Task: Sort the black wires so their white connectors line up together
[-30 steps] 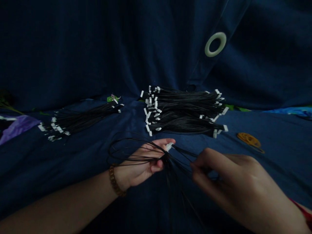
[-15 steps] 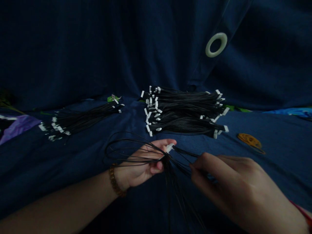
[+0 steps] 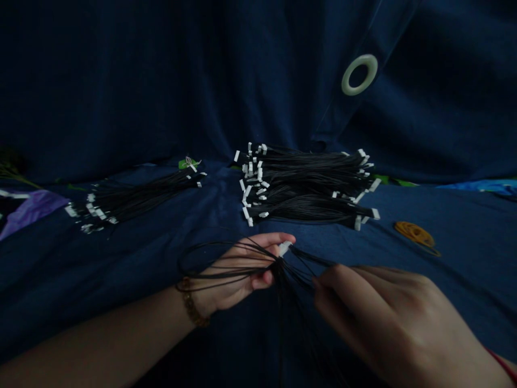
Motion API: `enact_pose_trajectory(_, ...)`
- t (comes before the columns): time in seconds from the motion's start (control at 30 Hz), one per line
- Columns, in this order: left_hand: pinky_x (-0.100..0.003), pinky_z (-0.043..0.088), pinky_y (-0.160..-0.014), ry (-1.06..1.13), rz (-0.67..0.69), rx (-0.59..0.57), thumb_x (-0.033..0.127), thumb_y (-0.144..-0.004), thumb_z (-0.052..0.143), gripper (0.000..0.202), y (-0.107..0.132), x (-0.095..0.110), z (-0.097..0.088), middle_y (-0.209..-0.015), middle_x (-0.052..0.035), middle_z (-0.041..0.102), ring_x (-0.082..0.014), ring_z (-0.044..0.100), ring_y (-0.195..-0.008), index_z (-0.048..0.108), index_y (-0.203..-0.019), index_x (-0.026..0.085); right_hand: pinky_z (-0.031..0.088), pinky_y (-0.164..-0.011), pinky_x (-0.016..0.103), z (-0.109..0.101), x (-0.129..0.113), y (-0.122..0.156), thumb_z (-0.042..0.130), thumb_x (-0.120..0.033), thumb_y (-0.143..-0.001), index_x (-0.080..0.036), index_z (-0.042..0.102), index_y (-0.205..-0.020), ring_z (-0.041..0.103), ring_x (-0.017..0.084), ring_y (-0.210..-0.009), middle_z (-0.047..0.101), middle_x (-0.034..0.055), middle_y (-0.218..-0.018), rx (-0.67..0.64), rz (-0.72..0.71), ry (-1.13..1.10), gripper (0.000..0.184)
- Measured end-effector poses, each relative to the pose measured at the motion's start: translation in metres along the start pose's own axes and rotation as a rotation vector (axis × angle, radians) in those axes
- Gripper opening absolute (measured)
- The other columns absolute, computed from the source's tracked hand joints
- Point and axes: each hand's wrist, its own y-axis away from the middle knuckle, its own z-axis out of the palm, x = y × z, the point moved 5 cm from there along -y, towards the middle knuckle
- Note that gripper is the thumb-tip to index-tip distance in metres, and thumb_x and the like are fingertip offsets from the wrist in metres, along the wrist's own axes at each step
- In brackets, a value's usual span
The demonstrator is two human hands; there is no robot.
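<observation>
My left hand (image 3: 238,269) is closed around a loose bundle of thin black wires (image 3: 226,261) with a white connector (image 3: 284,248) at its fingertips; loops of wire arch over the wrist, which wears a beaded bracelet (image 3: 189,304). My right hand (image 3: 388,318) pinches wire strands that fan out from the left hand's grip. Behind the hands lies a big pile of black wire bundles with white connectors (image 3: 307,186). A thinner wire bundle (image 3: 133,196) lies further left.
Everything rests on a dark blue cloth (image 3: 100,258) that rises as a backdrop with a white grommet ring (image 3: 358,74). Orange rubber bands (image 3: 416,234) lie at the right. Purple material (image 3: 28,210) shows at the left edge.
My right hand has dropped slightly and moved closer to the left hand. The wire loops have settled lower over my left wrist.
</observation>
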Motion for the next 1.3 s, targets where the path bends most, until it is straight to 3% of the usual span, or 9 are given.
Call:
enact_pose_trajectory(0.23,-0.008,0.033,-0.041,-0.166,0.034,0.037,0.010,-0.077,0.056,0.031,-0.005,-0.007,-0.007,-0.078,-0.0033,0.056,-0.0005,0.047,-0.047,0.063,-0.107,0.013,0.023,-0.043,0.027,0.012,0.003,-0.001,0.037,-0.013,-0.083,-0.021,0.046,-0.066,0.045,0.013,-0.039,0.047,-0.0030,-0.052,-0.052,0.066,0.107,0.020)
enact_pose_trajectory(0.47,-0.008,0.034,-0.040,-0.261,0.040,0.039,0.016,-0.077,0.059,0.032,-0.006,-0.011,-0.008,-0.070,0.0001,0.055,-0.0014,0.048,-0.046,0.063,-0.108,0.015,0.027,-0.051,0.027,0.031,0.011,0.003,0.047,-0.014,-0.084,-0.019,0.047,-0.073,0.049,0.015,-0.050,0.050,-0.0019,-0.062,-0.074,0.051,0.110,0.013)
enact_pose_trajectory(0.7,-0.008,0.035,-0.040,-0.222,0.022,0.038,0.015,-0.071,0.066,0.036,-0.007,-0.013,-0.008,-0.071,-0.0007,0.057,-0.0019,0.049,-0.047,0.064,-0.107,0.014,0.027,-0.051,0.027,0.042,0.013,0.001,0.051,-0.013,-0.082,-0.019,0.047,-0.070,0.048,0.015,-0.050,0.049,-0.0024,-0.060,-0.099,0.043,0.131,0.014)
enact_pose_trajectory(0.8,-0.009,0.038,-0.045,-0.177,0.055,0.064,0.013,-0.070,0.067,0.035,-0.007,-0.010,-0.010,-0.077,-0.0023,0.058,-0.0019,0.050,-0.050,0.064,-0.104,0.014,0.030,-0.052,0.028,0.032,0.013,-0.005,0.049,-0.014,-0.082,-0.019,0.050,-0.075,0.050,0.015,-0.053,0.052,-0.0010,-0.064,-0.103,0.055,0.184,0.009)
enact_pose_trajectory(0.93,-0.008,0.035,-0.044,-0.083,0.118,0.121,0.008,-0.070,0.062,0.032,-0.009,-0.001,-0.013,-0.072,0.0015,0.052,0.0002,0.047,-0.049,0.066,-0.101,0.017,0.032,-0.049,0.029,-0.004,0.009,-0.001,0.044,-0.019,-0.081,-0.020,0.053,-0.075,0.052,0.018,-0.051,0.056,0.0014,-0.065,0.029,0.117,0.260,0.011)
enact_pose_trajectory(1.07,-0.007,0.025,-0.036,0.055,0.113,0.201,0.002,-0.070,0.057,0.030,-0.009,0.003,-0.011,-0.059,0.0046,0.043,0.0006,0.041,-0.041,0.067,-0.095,0.014,0.028,-0.036,0.027,0.004,0.005,0.014,0.046,-0.011,-0.073,-0.023,0.052,-0.059,0.046,0.013,-0.032,0.051,-0.0038,-0.046,-0.263,0.106,0.028,0.019)
enact_pose_trajectory(1.13,-0.008,0.027,-0.036,0.144,0.060,0.216,-0.001,-0.071,0.055,0.032,-0.005,-0.001,-0.006,-0.059,0.0027,0.047,-0.0003,0.043,-0.041,0.066,-0.096,0.014,0.039,-0.045,0.023,0.012,0.009,0.013,0.046,-0.006,-0.073,-0.021,0.058,-0.067,0.057,0.013,-0.046,0.061,-0.0022,-0.058,-0.345,0.142,-0.112,0.020)
enact_pose_trajectory(1.2,-0.007,0.027,-0.035,0.225,0.025,0.234,-0.002,-0.073,0.052,0.032,0.001,-0.007,0.001,-0.062,0.0003,0.052,-0.0008,0.045,-0.042,0.066,-0.097,0.015,0.045,-0.061,0.021,0.015,0.017,0.005,0.046,-0.005,-0.076,-0.020,0.062,-0.082,0.063,0.013,-0.067,0.067,0.0000,-0.078,-0.340,0.201,-0.277,0.023)
enact_pose_trajectory(1.3,-0.007,0.027,-0.033,0.333,0.004,0.221,-0.002,-0.074,0.051,0.032,0.012,-0.017,0.012,-0.066,-0.0006,0.056,-0.0008,0.047,-0.040,0.066,-0.094,0.017,0.045,-0.058,0.018,0.013,0.024,-0.005,0.043,-0.004,-0.080,-0.019,0.063,-0.084,0.061,0.010,-0.064,0.066,-0.0024,-0.076,-0.414,0.275,-0.580,0.025)
